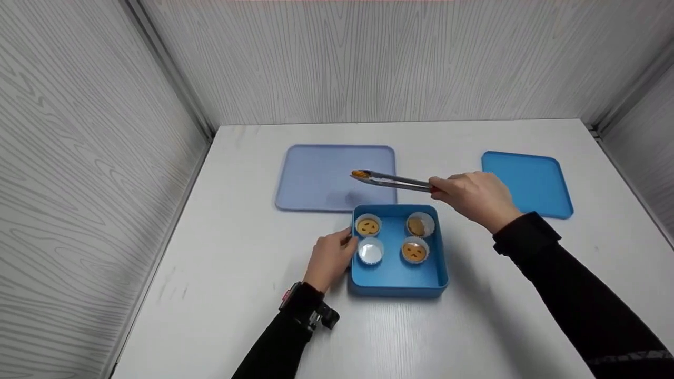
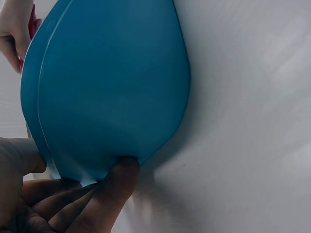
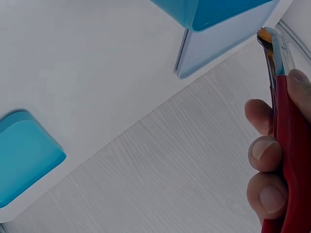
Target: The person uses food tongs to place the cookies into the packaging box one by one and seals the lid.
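My left hand [image 1: 330, 258] holds the left wall of a square blue box [image 1: 392, 279], thumb at the rim and fingers against the outside in the left wrist view. Inside stand white paper baking cups. Three carry round golden cookies, one being the lower right cookie [image 1: 414, 253]; the lower left cup [image 1: 371, 252] shows its bare bottom. My right hand [image 1: 476, 197] grips metal tongs [image 1: 403, 185] by their red handles [image 3: 296, 145]. Between the tongs' tips sits a small orange-brown cookie-like piece [image 1: 360, 173], raised above the box's back edge; its shape is partly hidden.
Behind the box lies a flat lilac tray [image 1: 310, 179], partly under the tongs. A smaller blue tray [image 1: 532, 184] lies at the back right, beyond my right wrist. Pale wood-grain panels [image 1: 358, 63] wall the white table [image 1: 237, 237] at the back and sides.
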`<state>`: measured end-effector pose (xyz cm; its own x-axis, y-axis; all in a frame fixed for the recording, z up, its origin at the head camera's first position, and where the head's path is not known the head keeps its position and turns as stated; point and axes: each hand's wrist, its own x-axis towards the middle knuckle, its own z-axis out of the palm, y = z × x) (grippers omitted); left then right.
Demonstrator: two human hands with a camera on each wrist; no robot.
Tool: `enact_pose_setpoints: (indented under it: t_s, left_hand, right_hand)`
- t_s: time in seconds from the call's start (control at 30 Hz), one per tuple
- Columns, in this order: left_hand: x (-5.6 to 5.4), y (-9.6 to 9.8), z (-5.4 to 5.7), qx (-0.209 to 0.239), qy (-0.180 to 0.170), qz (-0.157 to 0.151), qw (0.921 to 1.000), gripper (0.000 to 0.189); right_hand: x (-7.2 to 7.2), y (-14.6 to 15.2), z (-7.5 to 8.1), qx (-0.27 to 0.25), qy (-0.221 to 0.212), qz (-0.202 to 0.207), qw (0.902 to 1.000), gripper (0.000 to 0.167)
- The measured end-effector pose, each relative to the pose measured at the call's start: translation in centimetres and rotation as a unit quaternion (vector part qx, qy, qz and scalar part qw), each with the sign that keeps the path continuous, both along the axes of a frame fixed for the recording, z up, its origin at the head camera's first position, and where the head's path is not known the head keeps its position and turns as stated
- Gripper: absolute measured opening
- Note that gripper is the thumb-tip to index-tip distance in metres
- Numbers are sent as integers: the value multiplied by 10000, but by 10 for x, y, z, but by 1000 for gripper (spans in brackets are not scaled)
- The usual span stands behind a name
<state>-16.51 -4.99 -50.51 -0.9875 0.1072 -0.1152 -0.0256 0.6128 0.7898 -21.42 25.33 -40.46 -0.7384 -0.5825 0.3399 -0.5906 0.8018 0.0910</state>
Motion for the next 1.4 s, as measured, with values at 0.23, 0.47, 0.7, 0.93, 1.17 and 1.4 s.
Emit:
enact_pose_setpoints:
  t_s: [0.23, 0.47, 0.7, 0.93, 1.17, 1.4]
  left_hand:
    - [3, -3, -1, -1, 158, -78, 9998, 48]
    - [3, -3, -2, -61, 109, -39, 9999, 49]
    - [4, -3, 0, -44, 98, -39, 9999, 48]
    - [3, -2, 0, -53, 74, -39, 10000, 47]
    - [4, -2, -1, 30, 67, -95, 9999, 47]
    - [3, -2, 0, 31, -67, -26, 10000, 48]
  right_hand:
    - [13, 20, 2, -245, 302, -17, 9992, 17]
    - [25, 33, 4, -421, 550, 95, 9976, 21]
    - [37, 42, 8, -473, 971, 297, 9937, 27]
    - [48, 47, 15, -394, 1111, 412, 9922, 34]
    - [55, 53, 15, -603, 1480, 698, 9847, 30]
    - [63, 55, 18, -616, 1573, 735, 9829, 52]
